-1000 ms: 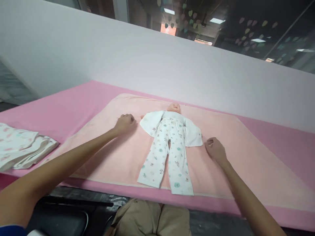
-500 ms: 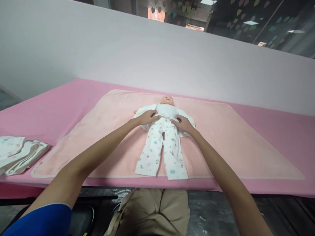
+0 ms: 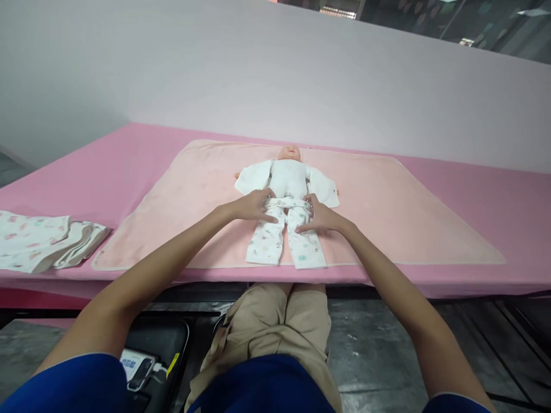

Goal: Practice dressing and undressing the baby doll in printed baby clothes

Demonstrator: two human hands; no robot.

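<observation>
A baby doll [image 3: 291,152] lies on its back on a peach mat [image 3: 387,223], wearing a white long-sleeved top [image 3: 287,176]. White printed baby pants [image 3: 267,244] extend from below the doll's body towards the front edge. My left hand [image 3: 253,205] grips the left side of the waistband, fingers at its top and thumb lower on the cloth. On the opposite side my right hand [image 3: 322,214] holds the waistband in the same way, thumb resting over the upper leg. Some of the waistband is hidden under my fingers.
Folded printed cloths [image 3: 47,238] lie at the left on the pink table [image 3: 124,155]. A pale wall [image 3: 258,80] stands behind it. Below the table edge, a black chair [image 3: 159,338] holds a small white device [image 3: 133,367].
Both hands have drawn the waistband down towards me, baring more of the doll's middle. The thumbs now spread lower over the pants. My view has tilted downward.
</observation>
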